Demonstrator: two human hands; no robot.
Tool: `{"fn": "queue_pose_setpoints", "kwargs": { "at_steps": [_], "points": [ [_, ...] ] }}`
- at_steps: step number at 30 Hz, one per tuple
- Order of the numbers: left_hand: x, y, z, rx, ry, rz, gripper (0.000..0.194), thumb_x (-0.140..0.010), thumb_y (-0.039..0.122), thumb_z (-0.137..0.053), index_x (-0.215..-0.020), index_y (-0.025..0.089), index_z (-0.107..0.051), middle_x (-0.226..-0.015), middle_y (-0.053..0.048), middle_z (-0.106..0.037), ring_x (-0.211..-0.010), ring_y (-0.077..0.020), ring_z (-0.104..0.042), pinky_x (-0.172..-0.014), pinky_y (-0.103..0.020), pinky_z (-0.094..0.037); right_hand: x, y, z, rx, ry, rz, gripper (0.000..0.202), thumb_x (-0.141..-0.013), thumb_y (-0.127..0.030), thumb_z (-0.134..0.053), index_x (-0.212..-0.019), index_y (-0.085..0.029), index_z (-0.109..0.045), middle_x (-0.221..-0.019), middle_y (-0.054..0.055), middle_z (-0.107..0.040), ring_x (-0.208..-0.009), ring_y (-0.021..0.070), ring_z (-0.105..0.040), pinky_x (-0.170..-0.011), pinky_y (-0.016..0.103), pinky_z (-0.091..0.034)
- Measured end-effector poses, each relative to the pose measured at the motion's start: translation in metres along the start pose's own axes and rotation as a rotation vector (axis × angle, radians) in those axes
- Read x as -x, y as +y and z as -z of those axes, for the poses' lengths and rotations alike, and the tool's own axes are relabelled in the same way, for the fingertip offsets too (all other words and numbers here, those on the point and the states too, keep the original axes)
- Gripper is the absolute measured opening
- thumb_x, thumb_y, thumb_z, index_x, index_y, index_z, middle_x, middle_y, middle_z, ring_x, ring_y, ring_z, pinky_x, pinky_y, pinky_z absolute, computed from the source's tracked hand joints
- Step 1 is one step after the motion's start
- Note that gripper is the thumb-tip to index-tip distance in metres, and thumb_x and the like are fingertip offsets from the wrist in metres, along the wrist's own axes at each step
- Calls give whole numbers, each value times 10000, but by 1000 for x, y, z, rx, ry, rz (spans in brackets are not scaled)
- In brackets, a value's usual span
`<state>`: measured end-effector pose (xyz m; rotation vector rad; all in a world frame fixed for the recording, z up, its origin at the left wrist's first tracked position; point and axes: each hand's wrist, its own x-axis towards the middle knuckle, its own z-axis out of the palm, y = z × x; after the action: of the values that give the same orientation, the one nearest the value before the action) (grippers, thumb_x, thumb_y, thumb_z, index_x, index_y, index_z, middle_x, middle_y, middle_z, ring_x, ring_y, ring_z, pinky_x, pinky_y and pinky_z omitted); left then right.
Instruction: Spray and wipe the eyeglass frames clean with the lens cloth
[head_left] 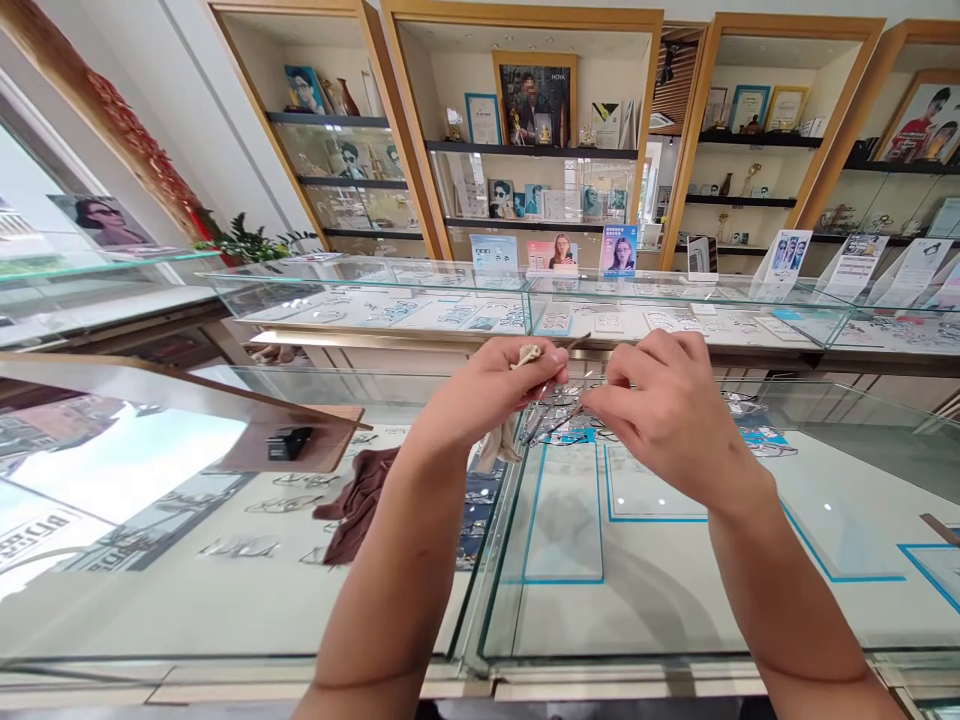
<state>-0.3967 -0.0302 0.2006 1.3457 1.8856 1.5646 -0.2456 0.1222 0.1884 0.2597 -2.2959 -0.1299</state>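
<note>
My left hand (502, 385) is closed around a beige cloth (498, 448), which bunches above the thumb and hangs below the palm. A thin dark strip, like a glasses temple (579, 341), sticks out past its fingertips. Close by on the right, my right hand (656, 410) has its fingers curled, thumb and forefinger pinched near a thin pair of glasses (555, 420) between the hands. Whether both hands hold the same frame is hard to make out. Both hands are over the glass display counter (487, 600).
A brown cloth (360, 505) lies left, near several eyeglasses (289, 503). A mirror (150, 450) with a wooden edge leans at the left. Blue-edged panels (564, 530) show beneath the glass at right. Another glass showcase (420, 310) and shelves (382, 182) stand behind.
</note>
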Motion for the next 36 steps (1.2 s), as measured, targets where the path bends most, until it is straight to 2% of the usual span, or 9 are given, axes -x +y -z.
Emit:
{"fn": "queue_pose_setpoints", "kwargs": {
  "at_steps": [7, 10, 16, 20, 23, 26, 30, 33, 36],
  "points": [
    [-4, -4, 11, 162, 353, -20, 306, -815, 486, -754, -757, 211, -635, -607, 31, -494, -497, -82, -327, -460, -250, -235, 1, 10, 4, -67, -28, -28, 215, -982, -189, -636, -834, -289, -756, -956, 40, -706, -943, 264, -523, -847, 457, -359],
    [-4, -3, 12, 204, 425, -37, 261, -807, 424, -761, -756, 208, -624, -630, 26, -519, -497, -78, -335, -463, -252, -234, 1, 11, 3, -126, -44, -57, 190, -965, -158, -620, -869, -276, -734, -992, 25, -748, -983, 265, -572, -896, 463, -378],
    [-6, -4, 10, 225, 376, -63, 235, -875, 449, -661, -836, 217, -661, -667, 20, -542, -476, -79, -339, -449, -253, -227, -1, 12, -2, -338, 1, -196, 147, -952, -169, -615, -872, -266, -692, -999, 9, -788, -1057, 260, -648, -993, 478, -421],
    [-8, -8, 11, 175, 354, -29, 215, -868, 430, -646, -891, 221, -692, -674, 17, -538, -495, -88, -383, -445, -248, -244, -2, 19, -5, -699, 21, -397, 104, -926, -246, -680, -824, -263, -689, -1005, 10, -793, -1054, 248, -692, -983, 470, -490],
    [-8, -11, 10, 100, 236, -58, 212, -855, 410, -706, -954, 223, -720, -642, 29, -527, -522, -94, -408, -477, -242, -295, -4, 25, -9, -967, 0, -524, 150, -894, -361, -746, -806, -250, -698, -1041, 30, -797, -1059, 247, -711, -990, 469, -517],
    [-9, -15, 4, -13, 140, -187, 212, -863, 411, -745, -947, 217, -740, -764, -12, -663, -611, -111, -513, -556, -258, -407, -5, 28, -13, -1147, -29, -595, 251, -825, -459, -819, -784, -243, -697, -1043, 42, -798, -1043, 239, -713, -999, 461, -521],
    [-15, -22, -11, -109, 211, -392, 190, -900, 395, -711, -891, 209, -748, -902, -46, -754, -833, -161, -653, -743, -292, -516, -8, 26, -17, -1310, -70, -672, 290, -761, -478, -874, -763, -239, -711, -935, 32, -779, -968, 213, -701, -960, 416, -527],
    [-21, -28, -19, -177, 313, -461, 225, -914, 376, -686, -771, 203, -670, -763, -6, -698, -746, -140, -599, -712, -282, -489, -10, 23, -21, -1368, -60, -694, 266, -750, -457, -885, -753, -245, -724, -873, 12, -760, -952, 203, -695, -981, 413, -523],
    [-24, -31, -22, -202, 362, -472, 235, -922, 336, -662, -736, 205, -602, -700, 16, -655, -679, -122, -544, -664, -267, -455, -10, 22, -22, -1413, -39, -686, 248, -754, -447, -891, -744, -257, -732, -940, 20, -787, -1027, 217, -708, -1044, 435, -511]
  ]
}}
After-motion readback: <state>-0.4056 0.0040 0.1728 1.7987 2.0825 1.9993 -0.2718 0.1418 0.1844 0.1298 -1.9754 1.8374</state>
